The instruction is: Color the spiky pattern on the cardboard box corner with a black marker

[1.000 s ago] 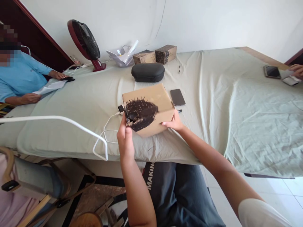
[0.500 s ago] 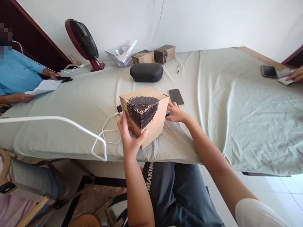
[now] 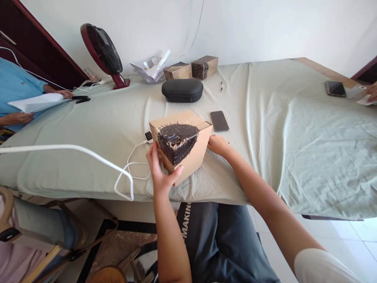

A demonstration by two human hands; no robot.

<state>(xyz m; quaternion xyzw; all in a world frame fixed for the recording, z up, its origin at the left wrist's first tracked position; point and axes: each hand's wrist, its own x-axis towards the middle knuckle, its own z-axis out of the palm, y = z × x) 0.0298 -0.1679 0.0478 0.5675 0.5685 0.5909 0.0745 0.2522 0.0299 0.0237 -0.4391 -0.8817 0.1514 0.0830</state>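
A brown cardboard box [image 3: 193, 157] stands tilted near the table's front edge, one corner towards me. Dense black ink with short strokes [image 3: 178, 143] covers its upper near corner. My left hand [image 3: 161, 171] grips the box at its lower left, thumb on the near face and fingers around the left side. At the right side of the box, my right hand [image 3: 217, 144] is closed around a slim dark pen, of which only a small end shows behind the hand. The fingertips are hidden behind the box's edge.
Behind the box lie a phone [image 3: 219, 121], a black case [image 3: 182, 90] and two inked boxes [image 3: 204, 67]. A white cable [image 3: 88, 151] crosses at left, near a fan [image 3: 103, 51]. A person in blue [image 3: 20, 86] holds paper; another hand [image 3: 372, 92] shows at right.
My right hand has closed around the dark pen beside the box. The box has tipped slightly in my left hand. The person at left has drawn the paper back.
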